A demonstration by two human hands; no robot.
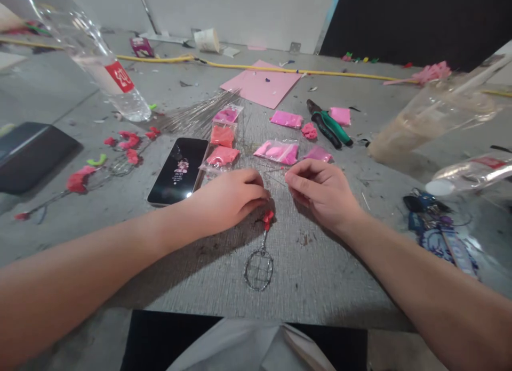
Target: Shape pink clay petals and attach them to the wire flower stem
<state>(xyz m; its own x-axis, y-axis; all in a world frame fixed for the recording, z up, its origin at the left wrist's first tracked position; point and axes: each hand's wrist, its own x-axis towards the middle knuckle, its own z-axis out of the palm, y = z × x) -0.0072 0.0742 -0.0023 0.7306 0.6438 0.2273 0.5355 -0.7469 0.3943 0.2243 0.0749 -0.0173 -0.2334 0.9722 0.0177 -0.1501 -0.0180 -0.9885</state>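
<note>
My left hand point(236, 200) rests on the grey table point(320, 275), its fingers curled together beside the phone; whatever they may hold is hidden. Opposite it, my right hand point(320, 192) has thumb and forefinger pinched together, with something too small to make out at the tips. Just below my left fingertips lies a small wire racket point(259, 269) with a round mesh head and a red flower-like piece point(268, 217) at its handle end. Packets of orange clay point(222, 156) and pink clay point(277, 151) lie beyond my hands.
A phone point(178, 171), wire bundle point(200, 114) and water bottle point(124, 88) stand or lie left. Green-handled pliers point(334, 127) lie beyond my right hand. Right are a drink cup point(416, 120), another bottle point(472, 174) and keychains point(444, 232). Red clay-covered wirework point(82, 179) lies far left.
</note>
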